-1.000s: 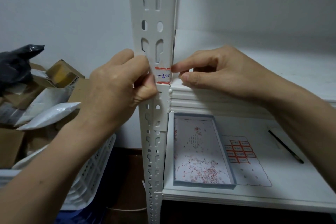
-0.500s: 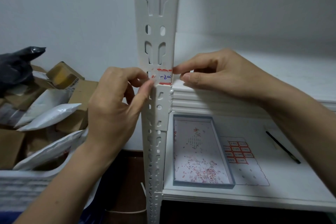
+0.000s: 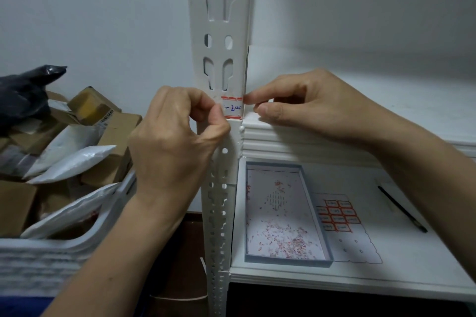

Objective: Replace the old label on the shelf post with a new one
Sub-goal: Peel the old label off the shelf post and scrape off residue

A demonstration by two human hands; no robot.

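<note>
A white slotted shelf post (image 3: 221, 20) rises in the middle of the view. Stuck on it at hand height is a small white label (image 3: 233, 108) with red edges and blue handwriting. My left hand (image 3: 177, 141) has its fingers curled, and its thumb and fingertips pinch the label's left edge, hiding that part. My right hand (image 3: 309, 108) pinches the label's right edge at the post's corner between forefinger and thumb. On the lower shelf lies a sheet of red-bordered labels (image 3: 337, 216).
A shallow blue-rimmed box lid (image 3: 288, 262) with red paper scraps sits on the lower shelf board (image 3: 386, 273), beside a black pen (image 3: 401, 208). Left of the post stands a white basket (image 3: 51, 257) piled with cardboard boxes and mailer bags, with a black bag (image 3: 23, 92) behind.
My left hand dropped away from the label half a second ago, then came back up and now pinches its left edge. My right hand stayed at the right edge.
</note>
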